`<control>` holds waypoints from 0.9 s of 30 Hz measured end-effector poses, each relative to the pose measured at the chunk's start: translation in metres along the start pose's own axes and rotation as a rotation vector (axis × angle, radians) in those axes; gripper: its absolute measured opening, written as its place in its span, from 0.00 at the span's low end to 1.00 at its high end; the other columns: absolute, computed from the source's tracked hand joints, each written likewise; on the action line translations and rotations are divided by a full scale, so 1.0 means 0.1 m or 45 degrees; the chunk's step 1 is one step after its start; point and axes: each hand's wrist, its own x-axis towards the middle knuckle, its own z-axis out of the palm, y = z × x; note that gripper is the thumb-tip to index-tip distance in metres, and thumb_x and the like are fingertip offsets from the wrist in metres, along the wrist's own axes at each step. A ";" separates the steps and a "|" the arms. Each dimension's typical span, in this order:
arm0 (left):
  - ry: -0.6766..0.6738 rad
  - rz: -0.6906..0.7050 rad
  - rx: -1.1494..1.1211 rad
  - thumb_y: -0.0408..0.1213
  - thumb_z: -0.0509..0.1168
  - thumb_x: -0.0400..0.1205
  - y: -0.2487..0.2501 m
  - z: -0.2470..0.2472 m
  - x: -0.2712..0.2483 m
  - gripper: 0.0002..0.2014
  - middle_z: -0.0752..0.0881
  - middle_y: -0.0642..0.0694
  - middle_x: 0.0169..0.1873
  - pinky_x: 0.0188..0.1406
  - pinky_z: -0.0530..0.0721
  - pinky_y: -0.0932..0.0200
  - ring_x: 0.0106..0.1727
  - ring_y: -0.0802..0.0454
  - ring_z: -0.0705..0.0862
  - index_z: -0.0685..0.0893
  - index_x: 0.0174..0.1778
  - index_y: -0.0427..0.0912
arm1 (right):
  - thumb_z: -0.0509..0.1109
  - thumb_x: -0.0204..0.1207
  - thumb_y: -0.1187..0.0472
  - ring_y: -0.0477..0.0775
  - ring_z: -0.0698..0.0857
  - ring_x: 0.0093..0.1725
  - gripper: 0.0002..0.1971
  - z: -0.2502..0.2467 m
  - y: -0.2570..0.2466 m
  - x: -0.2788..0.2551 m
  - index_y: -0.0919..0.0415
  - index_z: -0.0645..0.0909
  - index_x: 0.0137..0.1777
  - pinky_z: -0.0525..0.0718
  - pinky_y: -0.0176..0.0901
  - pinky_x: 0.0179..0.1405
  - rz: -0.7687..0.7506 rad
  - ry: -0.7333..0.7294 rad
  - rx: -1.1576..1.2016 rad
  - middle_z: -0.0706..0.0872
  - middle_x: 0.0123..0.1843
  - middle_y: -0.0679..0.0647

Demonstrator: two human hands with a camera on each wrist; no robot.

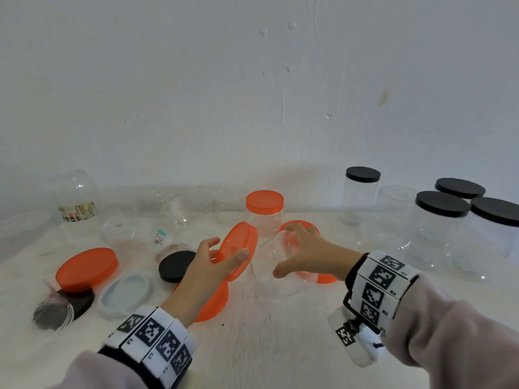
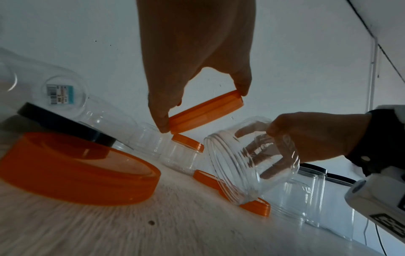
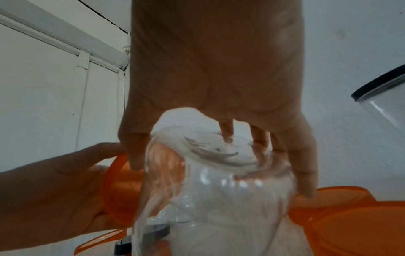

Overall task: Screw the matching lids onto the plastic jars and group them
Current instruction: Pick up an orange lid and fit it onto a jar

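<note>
An orange lid (image 1: 238,249) is pinched by the left hand (image 1: 209,266); a tilted clear jar (image 1: 276,262) is grasped by the right hand (image 1: 304,252) over the table (image 1: 266,346), between loose lids (image 1: 87,266) and black-lidded jars (image 1: 438,231).

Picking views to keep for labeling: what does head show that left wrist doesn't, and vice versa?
Head only: the pale grey lid lying on the table, the big orange lid left of it, and both marker wristbands.

Left wrist only: the threaded open mouth of the clear jar, with the right hand's fingers seen through its wall.

Both: the left hand pinching the orange lid by its rim, the right hand gripping the tilted jar, the black-lidded jars at right.
</note>
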 end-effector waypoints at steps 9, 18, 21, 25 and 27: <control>-0.027 -0.012 -0.032 0.72 0.66 0.55 -0.01 -0.04 -0.04 0.52 0.73 0.50 0.73 0.59 0.69 0.51 0.65 0.49 0.74 0.62 0.77 0.58 | 0.83 0.53 0.43 0.45 0.74 0.53 0.47 0.10 0.04 -0.01 0.51 0.62 0.69 0.75 0.35 0.40 -0.037 0.089 0.033 0.70 0.59 0.46; -0.049 0.019 -0.044 0.73 0.67 0.54 0.01 -0.07 -0.03 0.52 0.74 0.52 0.71 0.55 0.68 0.53 0.61 0.52 0.74 0.63 0.76 0.60 | 0.79 0.54 0.36 0.44 0.74 0.46 0.37 0.12 0.06 -0.03 0.50 0.67 0.57 0.71 0.36 0.35 -0.047 0.249 -0.032 0.74 0.49 0.44; -0.053 0.029 -0.041 0.73 0.67 0.53 0.03 -0.06 -0.05 0.53 0.74 0.53 0.70 0.56 0.69 0.52 0.62 0.52 0.74 0.63 0.76 0.60 | 0.81 0.55 0.38 0.43 0.75 0.45 0.37 0.13 0.08 -0.04 0.51 0.67 0.59 0.71 0.34 0.34 -0.007 0.218 0.058 0.74 0.49 0.44; -0.078 0.058 -0.019 0.73 0.68 0.54 0.06 -0.07 -0.05 0.52 0.73 0.55 0.67 0.57 0.69 0.53 0.62 0.53 0.74 0.63 0.76 0.61 | 0.79 0.50 0.36 0.49 0.73 0.57 0.53 0.18 0.11 -0.08 0.52 0.62 0.75 0.76 0.40 0.45 0.049 0.064 0.037 0.66 0.63 0.48; -0.100 0.076 -0.004 0.72 0.68 0.56 0.07 -0.07 -0.06 0.51 0.73 0.55 0.68 0.58 0.69 0.53 0.62 0.53 0.73 0.63 0.76 0.61 | 0.77 0.49 0.33 0.51 0.72 0.59 0.55 0.21 0.11 -0.10 0.52 0.61 0.77 0.77 0.42 0.47 0.064 0.037 0.016 0.63 0.65 0.49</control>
